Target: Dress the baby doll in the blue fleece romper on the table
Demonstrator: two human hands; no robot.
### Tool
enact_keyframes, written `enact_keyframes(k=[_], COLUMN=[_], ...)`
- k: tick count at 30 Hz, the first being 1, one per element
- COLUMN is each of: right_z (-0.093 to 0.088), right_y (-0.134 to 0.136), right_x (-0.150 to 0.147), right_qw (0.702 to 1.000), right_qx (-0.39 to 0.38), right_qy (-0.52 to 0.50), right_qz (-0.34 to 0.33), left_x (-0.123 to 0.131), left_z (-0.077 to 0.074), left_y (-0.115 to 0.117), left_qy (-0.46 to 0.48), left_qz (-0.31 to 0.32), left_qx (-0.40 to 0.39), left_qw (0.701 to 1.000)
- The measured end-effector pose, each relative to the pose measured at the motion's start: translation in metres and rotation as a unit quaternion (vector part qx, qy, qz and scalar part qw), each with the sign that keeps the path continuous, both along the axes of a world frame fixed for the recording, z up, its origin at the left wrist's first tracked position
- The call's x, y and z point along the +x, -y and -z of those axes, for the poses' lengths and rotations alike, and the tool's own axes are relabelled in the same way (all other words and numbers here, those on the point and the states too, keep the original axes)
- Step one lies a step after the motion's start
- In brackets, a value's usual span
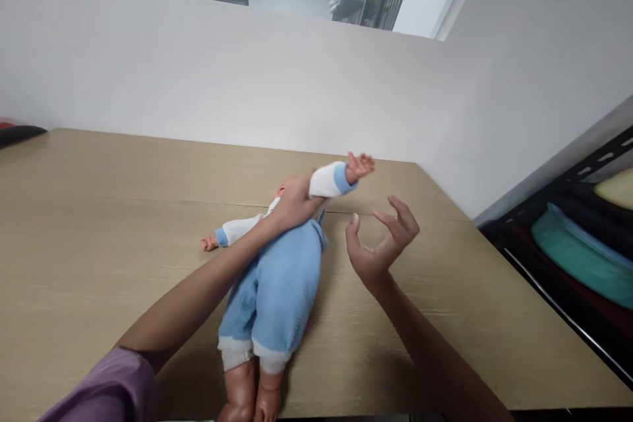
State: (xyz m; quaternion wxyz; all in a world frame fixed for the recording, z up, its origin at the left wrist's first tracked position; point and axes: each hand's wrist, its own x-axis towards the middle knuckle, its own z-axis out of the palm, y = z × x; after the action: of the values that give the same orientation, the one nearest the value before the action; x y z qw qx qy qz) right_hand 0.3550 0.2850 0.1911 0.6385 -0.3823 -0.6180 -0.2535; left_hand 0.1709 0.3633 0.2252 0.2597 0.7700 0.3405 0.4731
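Note:
A baby doll (289,283) in light blue trousers and a white top with blue cuffs lies on the wooden table, its bare feet toward me. My left hand (297,204) is closed around the doll's upper body near its raised arm, the white sleeve (326,180) sticking out past my fingers. Most of the doll's head is hidden behind that hand. To the right of the doll, my right hand (383,237) hovers above the table with fingers curved and apart, holding nothing.
The wooden table (123,211) reaches back to a white wall (247,79) with a window opening above. At the right stands a black rack (544,310) holding a green folded item (583,257). A dark object (20,135) shows at the far left.

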Motion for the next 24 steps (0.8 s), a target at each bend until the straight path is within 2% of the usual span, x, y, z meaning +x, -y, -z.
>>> enact_keyframes(k=[1,3,6,9,11,16,24], right_z=[0.012,0.035,0.058,0.062,0.059,0.049,0.045], right_y=[0.006,0.018,0.032,0.038,0.037,0.026,0.003], right_x=[-0.003,-0.008,-0.020,-0.036,-0.047,-0.070,-0.091], right_qw=[0.997,0.975,0.898,0.833,0.812,0.816,0.826], right_qx=[-0.026,-0.149,-0.347,-0.430,-0.447,-0.434,-0.431], right_qy=[-0.050,-0.089,-0.065,-0.056,-0.053,-0.034,0.040], right_qz=[-0.043,-0.140,-0.262,-0.342,-0.371,-0.381,-0.360], left_x=[-0.007,-0.023,-0.044,-0.058,-0.065,-0.083,-0.101], left_z=[-0.003,-0.008,-0.011,-0.007,-0.002,0.011,0.022], left_y=[0.000,0.002,0.001,-0.008,-0.014,-0.025,-0.040], left_qy=[0.059,0.152,0.278,0.364,0.396,0.428,0.428], left_qz=[0.005,-0.008,-0.063,-0.082,-0.084,-0.073,-0.081], left_qx=[-0.031,-0.101,-0.151,-0.160,-0.174,-0.212,-0.212], left_qw=[0.998,0.983,0.947,0.914,0.898,0.876,0.875])
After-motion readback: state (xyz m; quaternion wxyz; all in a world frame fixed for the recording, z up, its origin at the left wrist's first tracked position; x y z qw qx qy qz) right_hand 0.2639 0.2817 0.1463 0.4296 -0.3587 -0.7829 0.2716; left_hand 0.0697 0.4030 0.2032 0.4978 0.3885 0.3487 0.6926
